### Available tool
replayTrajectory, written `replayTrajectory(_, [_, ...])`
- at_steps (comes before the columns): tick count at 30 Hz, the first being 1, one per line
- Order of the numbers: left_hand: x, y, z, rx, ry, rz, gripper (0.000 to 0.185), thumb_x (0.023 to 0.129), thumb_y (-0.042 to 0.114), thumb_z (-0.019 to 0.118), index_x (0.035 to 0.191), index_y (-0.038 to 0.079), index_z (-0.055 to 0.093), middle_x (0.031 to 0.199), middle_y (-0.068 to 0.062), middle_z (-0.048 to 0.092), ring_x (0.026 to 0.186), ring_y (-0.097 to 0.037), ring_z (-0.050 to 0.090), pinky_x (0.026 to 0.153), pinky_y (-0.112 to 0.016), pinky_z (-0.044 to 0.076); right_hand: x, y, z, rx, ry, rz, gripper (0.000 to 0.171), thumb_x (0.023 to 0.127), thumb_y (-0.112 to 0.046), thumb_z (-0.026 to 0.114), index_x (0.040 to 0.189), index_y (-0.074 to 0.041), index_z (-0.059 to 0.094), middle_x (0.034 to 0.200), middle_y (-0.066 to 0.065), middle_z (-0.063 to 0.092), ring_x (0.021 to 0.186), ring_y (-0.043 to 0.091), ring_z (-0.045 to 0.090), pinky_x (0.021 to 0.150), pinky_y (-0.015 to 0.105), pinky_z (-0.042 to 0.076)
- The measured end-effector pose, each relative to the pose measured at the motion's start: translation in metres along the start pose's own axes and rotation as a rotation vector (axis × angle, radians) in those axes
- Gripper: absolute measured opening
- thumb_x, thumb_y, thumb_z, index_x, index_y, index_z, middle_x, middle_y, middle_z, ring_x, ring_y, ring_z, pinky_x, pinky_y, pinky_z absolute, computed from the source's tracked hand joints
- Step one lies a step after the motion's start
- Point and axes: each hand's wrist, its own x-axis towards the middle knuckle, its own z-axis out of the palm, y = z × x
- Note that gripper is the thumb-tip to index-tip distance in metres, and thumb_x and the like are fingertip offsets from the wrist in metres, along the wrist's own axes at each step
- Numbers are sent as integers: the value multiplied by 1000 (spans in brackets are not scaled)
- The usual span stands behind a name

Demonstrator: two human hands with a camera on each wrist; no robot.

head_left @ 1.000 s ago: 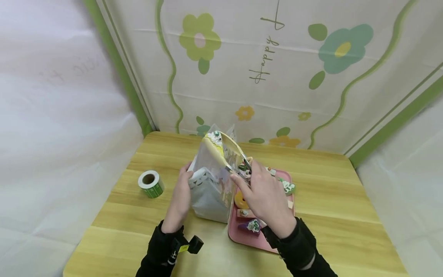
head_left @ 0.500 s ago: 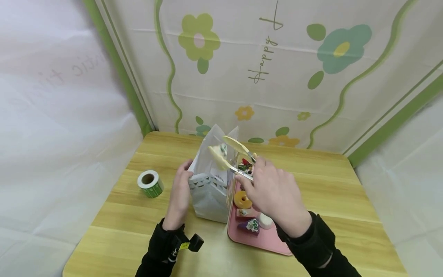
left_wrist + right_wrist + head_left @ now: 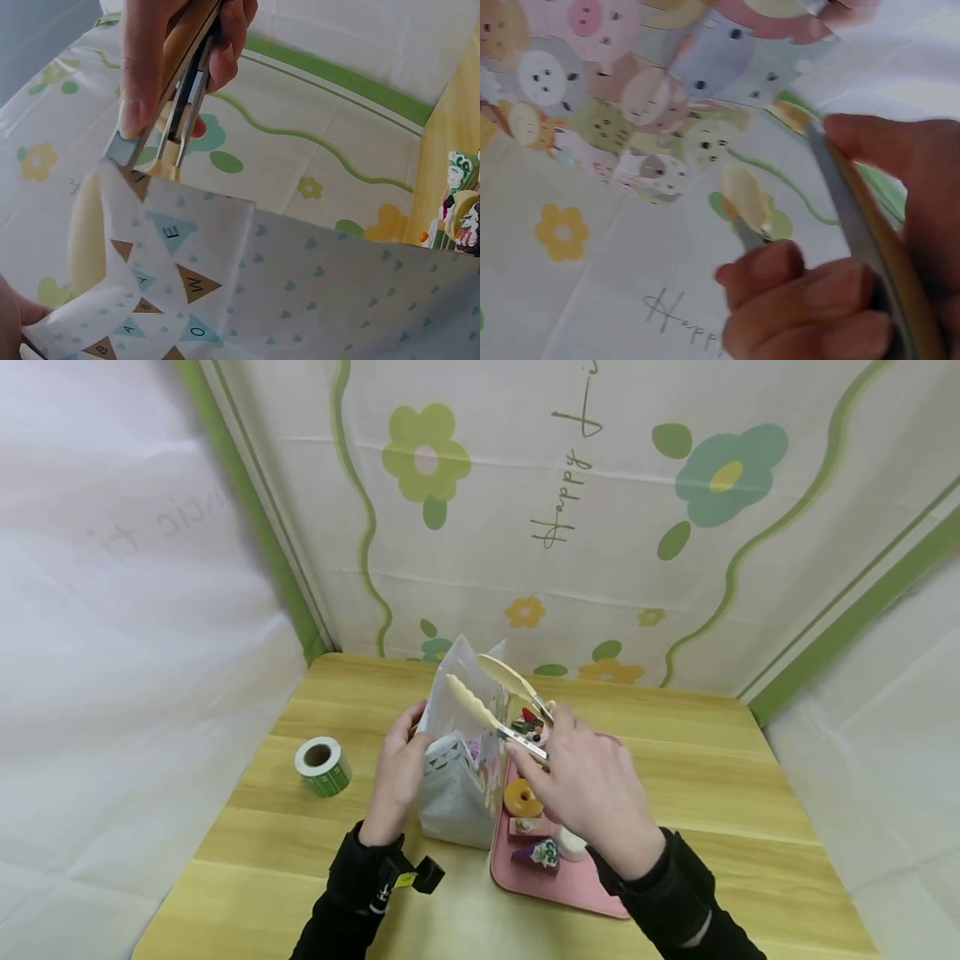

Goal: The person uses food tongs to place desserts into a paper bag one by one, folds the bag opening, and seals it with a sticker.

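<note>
**Inspector:** Flowered backdrop (image 3: 600, 510) behind, wooden table (image 3: 712, 793) in front. Items, largest first.

**Assistant:** Pink tray (image 3: 577, 881) right of centre, carrying toy pastries, among them a yellow donut (image 3: 523, 797). Touching the tray's left edge stands a white bag (image 3: 457, 777), upright, mouth open. A green tape roll (image 3: 323, 766) sits well apart to the left.

**Inspector:** Hands?

**Assistant:** Left hand (image 3: 397, 777) has its fingers curled round the bag's left rim, holding the mouth apart. Right hand (image 3: 592, 785) grips tongs (image 3: 495, 706) by the metal handles; the cream tips stand apart over the bag's mouth, and nothing shows between them. The left wrist view confirms that grip (image 3: 176, 67) just above the bag's edge.

**Inspector:** Bag contents?

**Assistant:** Something pinkish shows inside; what it is cannot be told.

**Inspector:** Step in hand?

**Assistant:** My judgement: pastries go from tray to bag by tongs, and the tongs are empty at the bag. Several pieces are on the tray.

**Inspector:** Next move?

**Assistant:** Probably the tongs over the tray, tips astride one piece, squeezed gently, while the left hand holds the bag open.
</note>
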Motion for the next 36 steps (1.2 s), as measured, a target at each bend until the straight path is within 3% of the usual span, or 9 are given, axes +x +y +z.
replayTrajectory(4, [-1, -3, 1, -2, -32, -11, 47, 91, 12, 39, 137, 16, 32, 132, 1, 39, 114, -16, 40, 94, -38, 32, -3, 9, 8, 93, 32, 81, 63, 76, -72, 39, 88, -10, 42, 55, 0, 38, 40, 13, 35, 34, 27, 27])
replayTrajectory(9, [-3, -7, 2, 2, -84, -26, 49, 94, 20, 38, 141, 16, 24, 140, 1, 28, 124, -14, 29, 100, -38, 24, -13, 24, 11, 140, 82, 153, 64, 73, -72, 44, 87, -9, 44, 54, 1, 35, 39, 14, 33, 35, 29, 25])
replayTrajectory(14, [-3, -8, 5, 10, -104, -28, 50, 94, 24, 38, 142, 17, 22, 140, 2, 27, 123, -14, 31, 99, -39, 25, -29, 41, 18, 170, 76, 216, 59, 73, -72, 45, 80, -12, 42, 53, 1, 36, 41, 15, 34, 38, 29, 26])
replayTrajectory(18, [-4, -7, 5, 24, -97, -40, 51, 94, 25, 38, 142, 18, 21, 141, 3, 26, 124, -13, 29, 100, -37, 24, -47, 53, 30, 173, 12, 297, 62, 74, -72, 43, 79, -11, 44, 53, 2, 36, 41, 15, 34, 39, 29, 25])
replayTrajectory(24, [-5, -8, 6, 34, -92, -39, 55, 94, 25, 36, 143, 17, 14, 143, 2, 21, 128, -11, 20, 103, -35, 18, -82, 73, 56, 223, -136, 477, 76, 72, -76, 40, 97, -5, 49, 60, 6, 44, 49, 17, 41, 41, 30, 28])
replayTrajectory(27, [-6, -8, 7, 43, -96, -45, 57, 94, 25, 36, 144, 18, 9, 143, 4, 21, 128, -10, 18, 103, -34, 16, -104, 84, 72, 249, -204, 550, 73, 72, -75, 40, 91, -6, 49, 61, 6, 45, 50, 18, 42, 42, 30, 29])
replayTrajectory(32, [-4, -8, 8, 32, -82, -42, 60, 93, 24, 37, 144, 17, 6, 142, 2, 24, 128, -12, 21, 103, -37, 17, -131, 102, 97, 243, -286, 600, 71, 72, -76, 38, 82, -7, 47, 61, 6, 43, 52, 19, 41, 44, 31, 29])
replayTrajectory(36, [-4, -8, 7, 12, -71, -46, 62, 93, 23, 38, 144, 18, 3, 141, 0, 25, 128, -13, 21, 103, -40, 16, -147, 110, 112, 215, -360, 612, 75, 69, -79, 37, 84, -6, 50, 62, 5, 44, 53, 18, 43, 45, 32, 30])
